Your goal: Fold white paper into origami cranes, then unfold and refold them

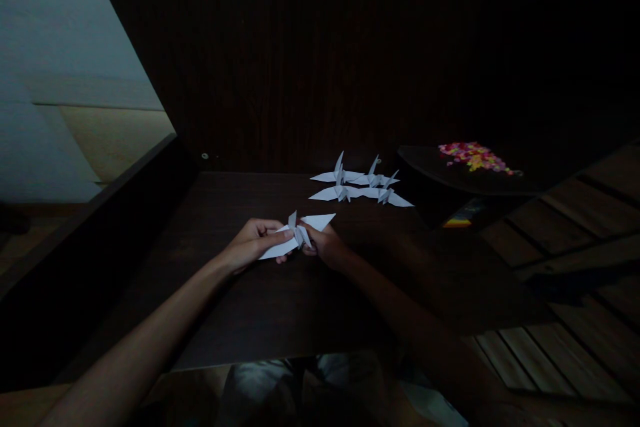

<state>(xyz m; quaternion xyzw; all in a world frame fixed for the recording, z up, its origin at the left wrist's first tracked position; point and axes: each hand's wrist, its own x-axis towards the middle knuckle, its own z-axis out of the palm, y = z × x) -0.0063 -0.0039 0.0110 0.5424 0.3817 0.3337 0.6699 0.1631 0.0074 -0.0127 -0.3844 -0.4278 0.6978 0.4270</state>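
Observation:
Between my two hands is a white paper crane, its wings spread out to both sides and its neck and tail sticking up and down from the middle. My left hand pinches the left wing, thumb on top near the body. My right hand grips the other side by the right wing, its fingers partly hidden under the paper. Beyond my hands, several finished-looking white paper cranes stand on the dark desk in two rows, wings spread and nearly touching.
A dark wooden panel rises behind the desk. On a curved dark shelf at the right lies a pile of small pink and yellow pieces. A dark side board borders the left. Slatted wood shows at lower right.

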